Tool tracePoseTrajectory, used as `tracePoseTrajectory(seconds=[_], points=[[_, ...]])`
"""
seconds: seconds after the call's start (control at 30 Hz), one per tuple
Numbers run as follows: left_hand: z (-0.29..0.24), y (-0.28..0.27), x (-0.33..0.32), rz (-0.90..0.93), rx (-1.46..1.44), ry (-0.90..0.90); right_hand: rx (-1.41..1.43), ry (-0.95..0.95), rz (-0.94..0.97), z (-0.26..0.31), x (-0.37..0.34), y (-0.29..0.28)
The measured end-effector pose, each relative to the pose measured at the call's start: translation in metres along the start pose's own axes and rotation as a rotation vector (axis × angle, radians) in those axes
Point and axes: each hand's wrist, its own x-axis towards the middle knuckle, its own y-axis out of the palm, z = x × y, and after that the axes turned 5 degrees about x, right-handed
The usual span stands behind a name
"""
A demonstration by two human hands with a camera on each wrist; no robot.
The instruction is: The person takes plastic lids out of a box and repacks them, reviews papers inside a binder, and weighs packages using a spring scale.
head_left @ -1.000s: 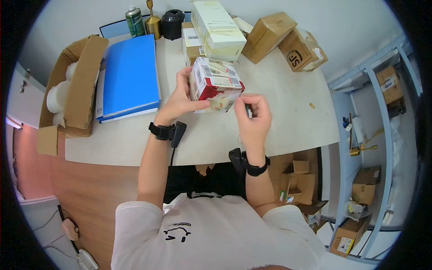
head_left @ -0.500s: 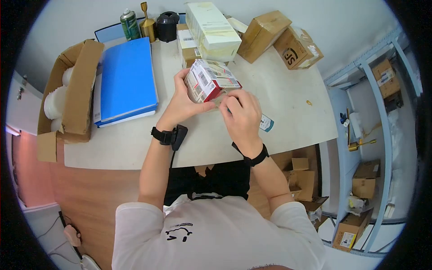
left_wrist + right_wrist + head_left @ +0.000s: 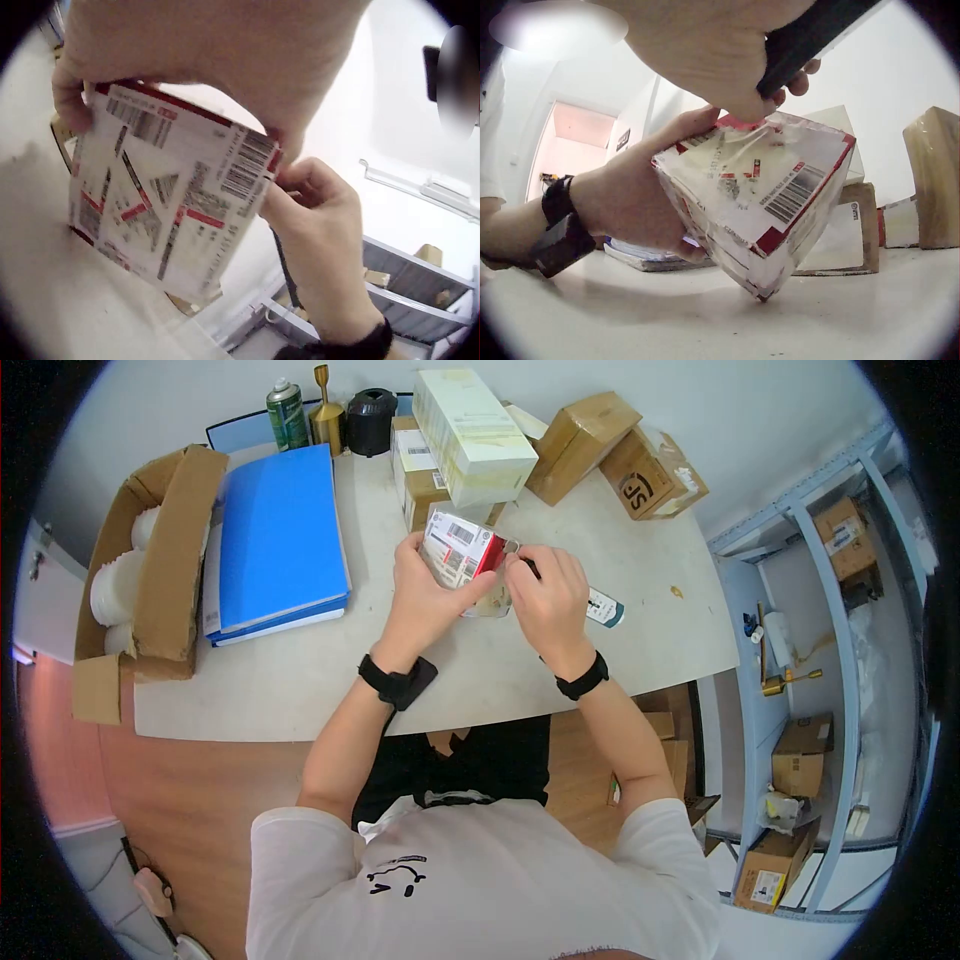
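Note:
A taped white-and-red box (image 3: 458, 548) with barcode labels is held up over the table, tilted. My left hand (image 3: 420, 598) grips it by its left side, the thumb across the near face. At its right edge are the fingertips of my right hand (image 3: 550, 600), touching the clear tape. That hand is curled round a long dark object (image 3: 810, 45), whose white-and-teal end (image 3: 605, 608) sticks out at the right in the head view. In the left wrist view, several labels and barcodes cover the box face (image 3: 172, 195). Where the dark object's other end lies is hidden.
An open carton with white rolls (image 3: 180, 560) and a blue folder (image 3: 275, 550) are at the left. Behind the held box stand a pale box (image 3: 475, 440) and brown cartons (image 3: 585, 445). A spray can (image 3: 287, 415) is at the back; shelves stand at the right.
Both hands have turned the box so its labelled side faces up more. The right hand has moved up beside its right edge, and the white-and-teal end has come into sight.

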Motion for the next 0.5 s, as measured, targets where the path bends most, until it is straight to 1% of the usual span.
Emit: tracePoseTrajectory(seconds=[0.03,0.07,0.13,0.33,0.47,0.5], points=[[-0.002,0.003,-0.002,-0.086,0.025,0.005,-0.006,-0.034,0.021,-0.002,0.002,0.000],[-0.003,0.004,-0.003,-0.083,0.022,0.007,-0.010,-0.034,0.021,-0.001,0.004,0.000],[-0.002,0.007,-0.005,-0.136,0.037,-0.024,-0.033,-0.075,0.075,-0.001,0.008,-0.003],[0.005,0.009,-0.002,-0.149,0.015,-0.025,-0.022,-0.186,0.082,-0.004,0.016,0.002],[-0.003,0.005,-0.004,-0.159,-0.004,-0.068,-0.031,-0.201,0.093,-0.004,0.023,0.002],[-0.003,0.004,-0.004,-0.183,0.079,-0.038,-0.035,-0.176,0.132,-0.002,0.026,0.000]])
